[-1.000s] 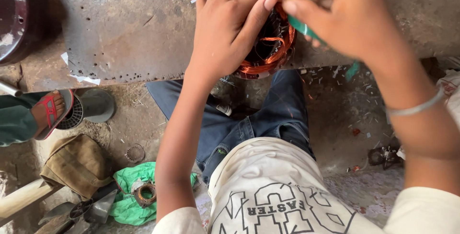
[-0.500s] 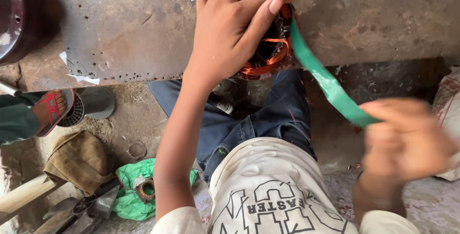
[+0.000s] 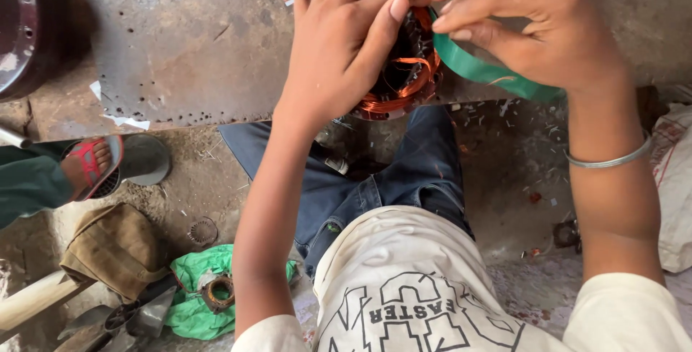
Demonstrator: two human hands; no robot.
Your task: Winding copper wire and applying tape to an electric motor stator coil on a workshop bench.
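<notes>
My left hand (image 3: 342, 42) wraps over a round motor stator with copper windings (image 3: 404, 78), holding it on the edge of a grey metal plate (image 3: 202, 42). My right hand (image 3: 533, 20) pinches a strip of green tape (image 3: 490, 74) that runs from the stator's right side under my fingers. A thin metal bangle (image 3: 609, 159) circles my right wrist. My palm hides most of the stator.
My jeans-clad legs (image 3: 375, 179) are below the plate. Another person's foot in a red sandal (image 3: 90, 164) is at left. A tan cloth bag (image 3: 115, 247), green cloth with a small coil (image 3: 216, 291), and a dark round housing (image 3: 21, 27) lie around.
My right hand pulled the green tape out to the lower right, then came back up to the stator, and the tape is now short and close to the windings.
</notes>
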